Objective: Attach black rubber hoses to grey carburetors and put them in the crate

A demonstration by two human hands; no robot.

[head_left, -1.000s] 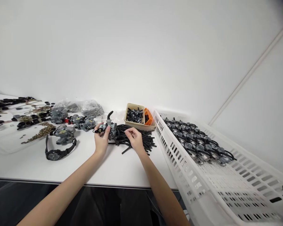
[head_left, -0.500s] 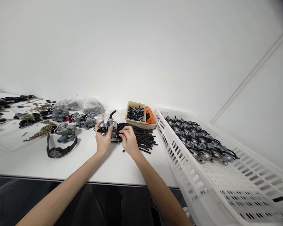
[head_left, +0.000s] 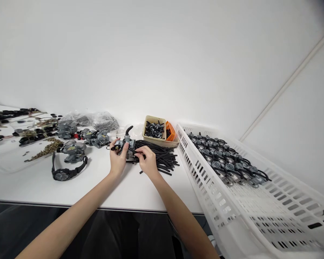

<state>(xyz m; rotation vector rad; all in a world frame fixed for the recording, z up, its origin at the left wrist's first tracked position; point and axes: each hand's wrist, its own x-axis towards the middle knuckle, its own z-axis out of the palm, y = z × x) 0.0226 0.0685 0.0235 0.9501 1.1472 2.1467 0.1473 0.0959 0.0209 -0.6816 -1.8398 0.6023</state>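
My left hand (head_left: 117,159) is wrapped round a grey metal carburetor (head_left: 130,144) with a short black elbow tube (head_left: 129,130) rising from its top. At the carburetor's right side, the fingers of my right hand (head_left: 148,160) pinch a thin black rubber hose (head_left: 133,151). Whether the hose end is pushed onto a fitting is hidden by the fingers. Just behind my right hand lies a pile of cut black hoses (head_left: 164,156) on the white table.
A long white perforated crate (head_left: 202,172) on the right holds rows of carburetors. Behind the hoses stand a beige tray (head_left: 145,133) of small parts and an orange basket (head_left: 171,128). Leftward lie a wristwatch (head_left: 63,175), more carburetors (head_left: 72,150), brass fittings (head_left: 47,149) and plastic bags (head_left: 105,122).
Both hands stay at the carburetor, with the right fingers shifted only slightly at the hose. The whole view has moved a little.
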